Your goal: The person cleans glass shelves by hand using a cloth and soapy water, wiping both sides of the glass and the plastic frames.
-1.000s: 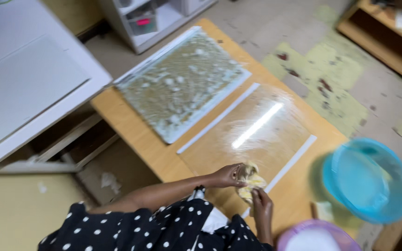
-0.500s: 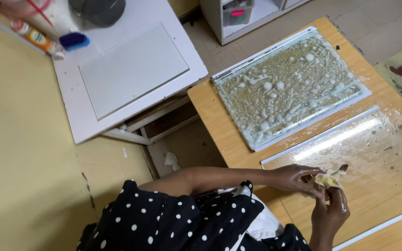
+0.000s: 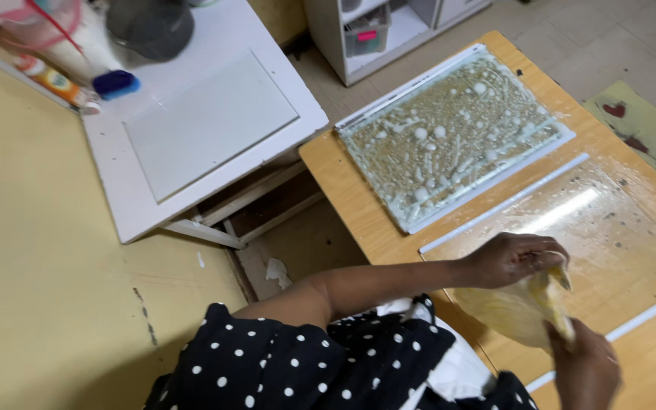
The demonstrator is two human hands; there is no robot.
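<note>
My left hand and my right hand both grip a thin, pale yellow sheet of dough, stretched between them over a clear glossy sheet on the wooden table. My left hand holds its upper edge, my right hand its lower corner. Farther back on the table lies a second clear sheet covered with white blobs and streaks.
A white cabinet top stands left of the table, with a dark round lid, a blue-capped bottle and a pink-rimmed container at its far corner. A white shelf unit stands behind. My black polka-dot sleeve fills the lower foreground.
The view has swung left, away from the blue tub and towards the white cabinet. Both hands stay on the dough, which now hangs more stretched out between them.
</note>
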